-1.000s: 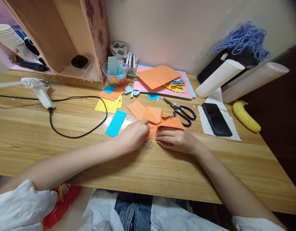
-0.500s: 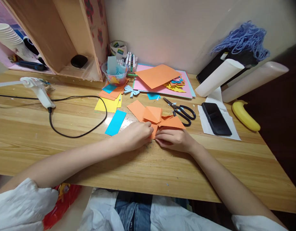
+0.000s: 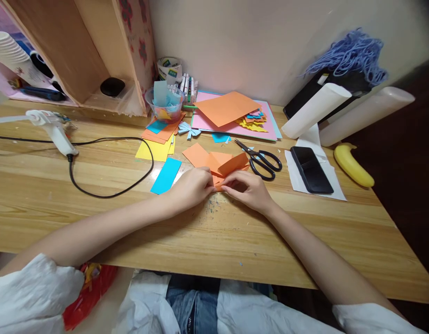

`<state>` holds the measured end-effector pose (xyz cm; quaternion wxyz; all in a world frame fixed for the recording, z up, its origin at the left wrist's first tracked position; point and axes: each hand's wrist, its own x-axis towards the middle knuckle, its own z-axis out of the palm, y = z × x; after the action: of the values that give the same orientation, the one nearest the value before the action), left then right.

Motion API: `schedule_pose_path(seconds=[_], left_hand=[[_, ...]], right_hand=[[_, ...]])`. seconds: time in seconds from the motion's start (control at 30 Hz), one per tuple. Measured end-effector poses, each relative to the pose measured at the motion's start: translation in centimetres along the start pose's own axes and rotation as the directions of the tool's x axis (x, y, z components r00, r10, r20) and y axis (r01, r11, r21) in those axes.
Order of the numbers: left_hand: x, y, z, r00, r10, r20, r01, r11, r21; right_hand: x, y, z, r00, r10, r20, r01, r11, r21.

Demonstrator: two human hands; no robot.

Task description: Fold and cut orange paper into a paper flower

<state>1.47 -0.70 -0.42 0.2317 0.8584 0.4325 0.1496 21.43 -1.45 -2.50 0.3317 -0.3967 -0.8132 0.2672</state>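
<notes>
- Pinching, both hands meet at the near edge of a folded orange paper piece (image 3: 224,166): the left hand (image 3: 191,188) and the right hand (image 3: 248,188) each close fingertips on it, almost touching one another at the middle.
- Paper position: lying on the wooden desk, directly ahead of both grips, fanning away from the person; one flap stands raised and tilts toward the right. Long axis runs roughly left to right.
- Nearness: both hands equally close; neither has free reach.
- Adjacent items: black-handled scissors (image 3: 261,161) just beyond the right hand, near the raised flap; blue paper rectangle (image 3: 166,175) just beside the left hand.
- Surface: pale wooden desk (image 3: 96,218), speckled with small scraps below the hands.
- Room: white glue gun (image 3: 49,127) with black cord, far left; stack of coloured sheets (image 3: 235,116) at the wall; black phone (image 3: 311,169) on white paper, and a yellow banana (image 3: 352,164), well apart to the right.
</notes>
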Motion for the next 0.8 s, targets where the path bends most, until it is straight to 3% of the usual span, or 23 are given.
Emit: schedule_pose_path(seconds=[0.13,0.4,0.8], left_hand=[[0.2,-0.3,-0.1,0.999,-0.042,-0.013,0.042,0.998,-0.040],[0.3,-0.7,0.4,0.995,-0.092,-0.041,0.087,0.990,-0.112],[0.6,-1.1,0.6,0.997,-0.072,-0.041,0.063,0.982,-0.177]], right_hand=[[0.1,-0.9,0.5,0.995,0.084,-0.045,-0.085,0.996,-0.019],[0.0,-1.2,1.5,0.997,0.063,-0.052,-0.070,0.987,-0.143],[0.1,-1.1,2.0,0.998,0.051,-0.023,-0.056,0.952,-0.302]])
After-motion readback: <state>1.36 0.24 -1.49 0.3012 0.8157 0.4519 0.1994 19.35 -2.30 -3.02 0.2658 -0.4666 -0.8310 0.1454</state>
